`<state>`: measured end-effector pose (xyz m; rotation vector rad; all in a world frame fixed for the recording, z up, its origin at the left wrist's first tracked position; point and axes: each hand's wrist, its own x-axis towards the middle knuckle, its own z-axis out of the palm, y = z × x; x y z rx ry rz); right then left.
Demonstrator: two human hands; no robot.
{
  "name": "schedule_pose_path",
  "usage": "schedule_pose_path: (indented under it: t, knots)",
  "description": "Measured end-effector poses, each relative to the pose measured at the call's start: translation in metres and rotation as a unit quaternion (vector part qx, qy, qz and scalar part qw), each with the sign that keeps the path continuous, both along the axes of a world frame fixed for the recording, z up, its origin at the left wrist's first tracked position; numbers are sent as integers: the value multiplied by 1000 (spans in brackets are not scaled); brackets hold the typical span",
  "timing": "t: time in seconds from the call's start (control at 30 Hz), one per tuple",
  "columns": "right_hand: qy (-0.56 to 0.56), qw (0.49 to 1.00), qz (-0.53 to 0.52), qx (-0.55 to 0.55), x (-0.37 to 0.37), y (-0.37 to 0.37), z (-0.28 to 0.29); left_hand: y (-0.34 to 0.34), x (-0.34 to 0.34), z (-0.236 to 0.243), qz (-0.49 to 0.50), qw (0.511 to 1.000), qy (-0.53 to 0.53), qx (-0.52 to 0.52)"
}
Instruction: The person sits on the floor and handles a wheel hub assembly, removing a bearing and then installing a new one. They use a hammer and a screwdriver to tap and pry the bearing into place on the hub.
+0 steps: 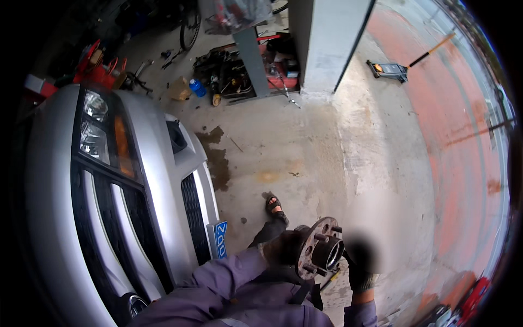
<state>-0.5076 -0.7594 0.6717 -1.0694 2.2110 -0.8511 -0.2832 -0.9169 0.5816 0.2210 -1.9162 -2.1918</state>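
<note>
A round metal wheel hub (318, 245) with protruding studs and a hollow center is tilted in front of my torso. My left hand (280, 248), dark and partly hidden behind the hub's flange, grips it from the left. Just right of the hub is my right hand (359, 261), dark and largely smeared by a pale blur, so its fingers and whether it touches the hub are unclear. Both arms come from the lower edge in purple-grey sleeves. Below me, a sandaled foot (273, 205) rests on the concrete.
A silver car front (147, 158) fills the left. Behind are a grey shelf (248, 57) with tools, a blue jug (197, 87), bicycle wheel (189, 27) and white pillar (316, 43). A floor jack (388, 71) stands upper right on concrete (272, 136), near red paving (452, 141).
</note>
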Motion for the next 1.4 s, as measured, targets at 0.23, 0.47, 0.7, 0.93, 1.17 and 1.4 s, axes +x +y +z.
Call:
schedule_pose_path:
  t: [0.23, 0.47, 0.7, 0.93, 1.17, 1.4]
  knots:
    - [-598, 781, -177, -32, -5, -251, -64, -191, 40, 78, 134, 967, -33, 215]
    - [-469, 877, 16, 105, 41, -530, -225, -267, 99, 26, 478, 839, -152, 212]
    - [-621, 777, 73, 66, 90, -876, -445, -325, 75, -85, 641, 594, -13, 486]
    - [-510, 848, 100, 108, 120, -1018, -492, -362, 49, -122, 682, 493, 42, 538]
    - [-513, 795, 62, 317, 130, -890, -421, -349, 30, -111, 688, 470, 198, 516]
    - [-457, 740, 278, 408, 90, -794, -276, -335, 10, -76, 728, 398, 164, 534]
